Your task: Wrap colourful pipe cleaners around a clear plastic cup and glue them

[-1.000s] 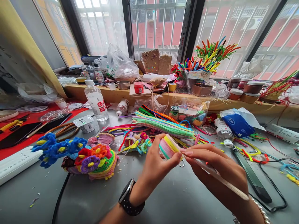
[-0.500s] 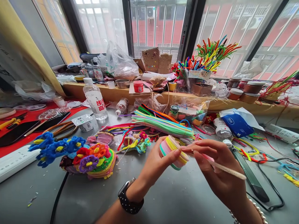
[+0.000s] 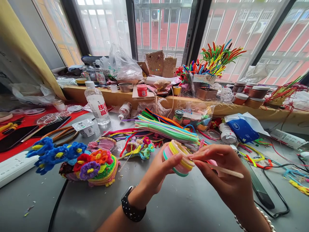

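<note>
My left hand [image 3: 158, 170] is closed round a small round cup wrapped in pastel stripes [image 3: 177, 156] of yellow, pink and mint. The cup is tilted, so part of its open rim shows. In my right hand [image 3: 227, 177] a thin pale wooden stick [image 3: 230, 171] is pinched, its far end sticking out to the right. The right fingertips meet the cup's right edge, and the stick's near tip is hard to make out there. Something pink shows under the right fingers. Behind the cup lies a bundle of pastel pipe cleaners [image 3: 166, 129].
Fuzzy pipe-cleaner flowers [image 3: 89, 169] sit on the left of the grey table [image 3: 96, 206]. A clear bottle [image 3: 97, 103] stands behind them. To the right lie a green-black cutter [image 3: 262, 190], a cable and a blue tissue pack [image 3: 243, 127]. Paint jars [image 3: 258, 93] line the sill.
The cup has turned slightly, showing more of its open rim. My right fingers have closed in on its edge, and the stick's outer end has moved up and left.
</note>
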{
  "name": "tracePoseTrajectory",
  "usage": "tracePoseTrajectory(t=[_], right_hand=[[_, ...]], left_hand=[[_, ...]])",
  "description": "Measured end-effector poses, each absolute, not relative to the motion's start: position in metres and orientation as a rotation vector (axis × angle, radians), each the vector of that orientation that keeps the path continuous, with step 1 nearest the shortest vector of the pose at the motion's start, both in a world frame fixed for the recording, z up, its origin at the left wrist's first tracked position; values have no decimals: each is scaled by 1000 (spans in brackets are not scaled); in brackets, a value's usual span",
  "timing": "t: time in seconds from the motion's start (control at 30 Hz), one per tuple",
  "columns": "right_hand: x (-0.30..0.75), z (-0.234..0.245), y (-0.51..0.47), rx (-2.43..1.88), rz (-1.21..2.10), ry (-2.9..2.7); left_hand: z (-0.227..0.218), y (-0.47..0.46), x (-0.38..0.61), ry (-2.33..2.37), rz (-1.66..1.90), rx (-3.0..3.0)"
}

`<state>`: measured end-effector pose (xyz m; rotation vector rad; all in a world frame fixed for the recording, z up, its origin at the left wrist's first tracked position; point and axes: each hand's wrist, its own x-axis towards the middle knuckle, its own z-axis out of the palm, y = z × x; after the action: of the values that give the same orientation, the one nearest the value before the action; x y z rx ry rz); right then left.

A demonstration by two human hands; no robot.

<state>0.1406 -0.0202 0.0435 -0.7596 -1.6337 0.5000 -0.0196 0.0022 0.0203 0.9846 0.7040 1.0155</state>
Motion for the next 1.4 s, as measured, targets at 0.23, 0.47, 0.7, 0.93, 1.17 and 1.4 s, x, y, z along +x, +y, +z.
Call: tracePoseTrajectory(t=[0.23,0.47,0.7,0.93,1.17,1.4], right_hand=[[140,44,-18,-703,452,-1726],[142,41,-17,-716,316,-1811],[144,47,-23,-738,283,-1846],[143,60,-27,-723,344,-1889],[144,52,-28,-844,837,-1638],[146,54,-25,-912,916,-1591]], left_hand=[[19,2,-18,661,1021,936],[18,1,-16,548,1028,824],[17,3,-19,526,1062,697],[15,1,-18,358,1068,663],[20,-3,-15,294,1017,550],[21,-4,-13,251,994,456]])
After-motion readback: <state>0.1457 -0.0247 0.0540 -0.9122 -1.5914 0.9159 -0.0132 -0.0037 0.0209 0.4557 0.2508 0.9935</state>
